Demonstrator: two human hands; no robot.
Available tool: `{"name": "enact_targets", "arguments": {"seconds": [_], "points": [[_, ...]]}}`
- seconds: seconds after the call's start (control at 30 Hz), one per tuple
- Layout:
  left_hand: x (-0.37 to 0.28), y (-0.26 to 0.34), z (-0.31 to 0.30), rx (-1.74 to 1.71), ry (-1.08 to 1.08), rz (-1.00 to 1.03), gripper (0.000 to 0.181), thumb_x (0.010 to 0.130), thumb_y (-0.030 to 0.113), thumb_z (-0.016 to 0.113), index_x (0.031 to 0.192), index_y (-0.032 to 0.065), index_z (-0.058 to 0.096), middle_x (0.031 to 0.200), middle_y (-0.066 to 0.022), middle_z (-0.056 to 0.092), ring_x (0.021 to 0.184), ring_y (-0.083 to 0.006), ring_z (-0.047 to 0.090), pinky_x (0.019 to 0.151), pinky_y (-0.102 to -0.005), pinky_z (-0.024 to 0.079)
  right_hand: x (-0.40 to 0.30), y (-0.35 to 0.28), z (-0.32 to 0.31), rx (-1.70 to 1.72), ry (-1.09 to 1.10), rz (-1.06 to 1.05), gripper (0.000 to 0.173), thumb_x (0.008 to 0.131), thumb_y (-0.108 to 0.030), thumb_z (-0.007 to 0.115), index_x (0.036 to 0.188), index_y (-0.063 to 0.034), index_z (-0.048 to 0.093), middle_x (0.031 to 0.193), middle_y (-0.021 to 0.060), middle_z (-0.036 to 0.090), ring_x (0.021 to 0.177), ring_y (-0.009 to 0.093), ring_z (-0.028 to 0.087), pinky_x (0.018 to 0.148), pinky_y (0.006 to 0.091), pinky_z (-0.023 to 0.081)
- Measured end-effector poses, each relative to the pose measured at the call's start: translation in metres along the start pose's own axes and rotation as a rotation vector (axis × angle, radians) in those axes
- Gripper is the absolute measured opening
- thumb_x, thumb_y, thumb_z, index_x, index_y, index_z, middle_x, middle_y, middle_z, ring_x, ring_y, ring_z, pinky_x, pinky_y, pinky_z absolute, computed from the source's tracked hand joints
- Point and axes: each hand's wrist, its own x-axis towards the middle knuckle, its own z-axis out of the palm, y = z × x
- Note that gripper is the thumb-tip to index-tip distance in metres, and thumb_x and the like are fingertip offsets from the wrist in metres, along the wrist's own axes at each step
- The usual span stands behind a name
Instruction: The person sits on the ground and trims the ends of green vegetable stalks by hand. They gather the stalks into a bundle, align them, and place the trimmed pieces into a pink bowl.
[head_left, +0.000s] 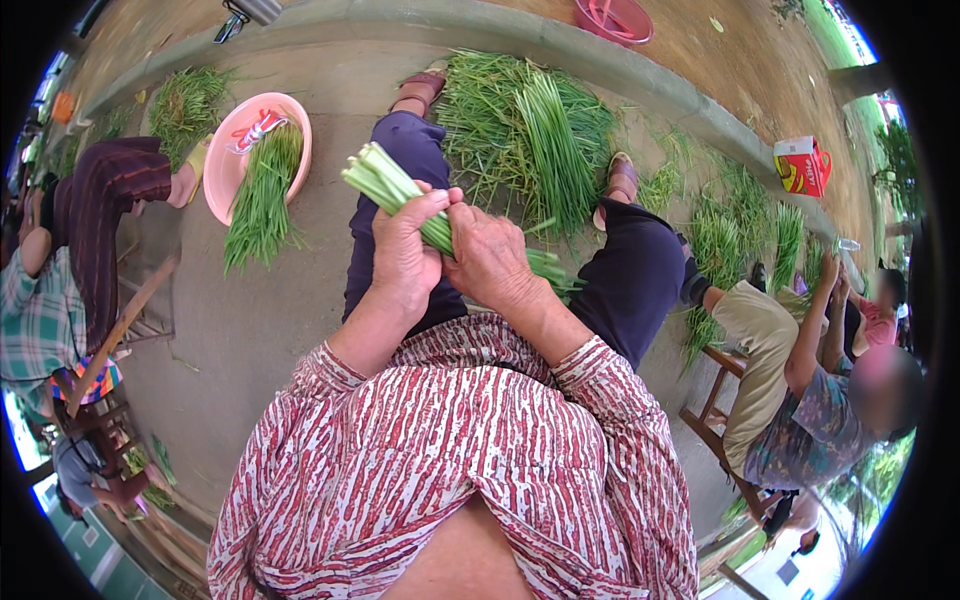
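Over my lap, my left hand (411, 251) and my right hand (496, 259) are both closed around a bundle of long green stalks (381, 176). The pale ends stick out at the upper left, above my left hand, and the green part runs down to the right past my right hand. My hands touch each other. On the ground between my feet lies a loose heap of green leafy stalks (480, 124), with a neater bunch (555, 142) on top of it. The palms and the stalks inside them are hidden.
A pink basin (217, 172) at the left holds green stalks and a red-and-white tie. People sit on wooden benches on both sides. More stalks (716, 240) lie at the right. Beyond a concrete curb (510, 30) stand a red basin (637, 22) and a red-and-yellow carton (802, 169).
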Motion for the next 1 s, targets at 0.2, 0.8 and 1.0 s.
{"name": "enact_targets", "arguments": {"seconds": [0.2, 0.8, 1.0], "points": [[-0.002, 0.025, 0.014, -0.079, -0.15, 0.028, 0.01, 0.076, 0.0, 0.059, 0.085, 0.0033, 0.055, 0.079, -0.0075, 0.059, 0.088, -0.0231, 0.063, 0.086, -0.0337, 0.049, 0.008, -0.006, -0.023, 0.005, 0.145, -0.15, 0.05, 0.062, -0.015, 0.072, 0.105, -0.0083, 0.047, 0.097, 0.0102, 0.05, 0.091, 0.028, 0.055, 0.073, 0.041, 0.039], [-0.008, 0.048, 0.032, -0.064, -0.099, 0.057, 0.014, 0.084, 0.012, 0.058, 0.092, 0.0011, 0.056, 0.082, -0.0108, 0.06, 0.088, -0.0258, 0.059, 0.094, -0.0549, 0.044, 0.018, -0.006, -0.056, 0.048, 0.043, -0.253, 0.028, 0.073, -0.009, 0.06, 0.095, -0.0016, 0.044, 0.08, 0.016, 0.061, 0.072, 0.033, 0.063, 0.057, 0.0434, 0.049], [0.022, 0.054, 0.003, -0.194, -0.307, -0.041, 0.015, 0.084, 0.019, 0.061, 0.084, 0.0039, 0.057, 0.08, -0.0094, 0.059, 0.089, -0.0256, 0.058, 0.09, -0.0536, 0.046, 0.013, -0.005, -0.078, -0.014, -0.125, -0.199, 0.021, 0.072, -0.007, 0.059, 0.089, -0.003, 0.047, 0.077, 0.0148, 0.059, 0.073, 0.034, 0.062, 0.059, 0.0431, 0.048]]}}
